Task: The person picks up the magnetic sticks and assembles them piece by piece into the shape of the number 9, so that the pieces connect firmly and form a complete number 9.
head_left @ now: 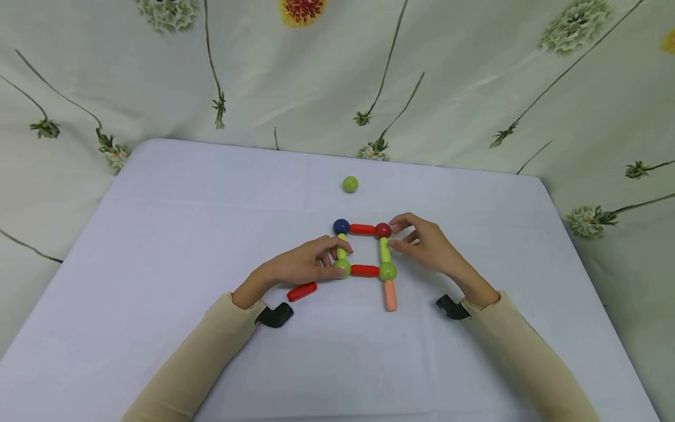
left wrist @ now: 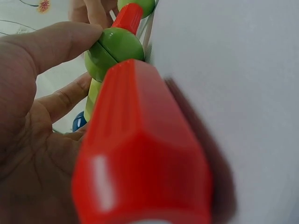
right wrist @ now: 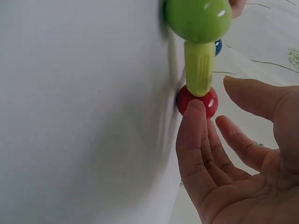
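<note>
Toy rods and balls are joined into a square lying on the table. Its corners are a blue ball (head_left: 341, 226), a red ball (head_left: 382, 230) and two green balls, one at the near right (head_left: 387, 271). Red rods form the far and near sides, such as the near red rod (head_left: 364, 271); yellow-green rods (head_left: 385, 251) form the other two. My left hand (head_left: 308, 261) holds the square's left side, thumb on the near-left green ball (left wrist: 114, 51) and fingers across the yellow-green rod. Beside the red ball, my right hand (head_left: 429, 246) has its fingers loosely spread, gripping nothing.
A salmon rod (head_left: 390, 296) sticks out toward me from the near-right corner. One loose red rod (head_left: 302, 292) lies by my left wrist. Beyond the square sits a separate green ball (head_left: 350, 184). Flowered cloth (head_left: 316, 88) hangs behind the white-covered table (head_left: 211, 187).
</note>
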